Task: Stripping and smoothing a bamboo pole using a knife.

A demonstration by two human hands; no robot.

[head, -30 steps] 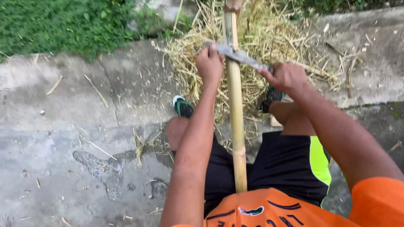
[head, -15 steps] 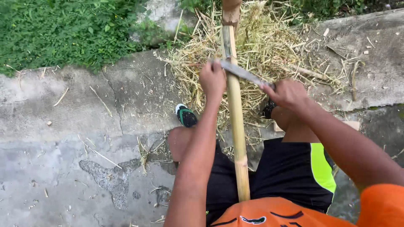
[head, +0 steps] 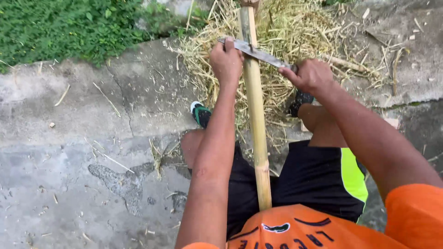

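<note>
Bamboo pole (head: 255, 124) runs from the lower centre of the frame up to the top centre, between the seated person's knees. A long metal blade (head: 258, 53) lies across it near the top. Left hand (head: 226, 60) is clenched on the blade's left end; right hand (head: 310, 75) is clenched on its handle end. Pale shavings (head: 286, 32) are heaped on the concrete (head: 92, 152) behind. Grass (head: 69, 27) occupies the upper left.

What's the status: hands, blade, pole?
Left hand grips the blade tip end, right hand the handle end. Blade lies across the bamboo pole. Shavings pile behind; nothing blocking.
</note>
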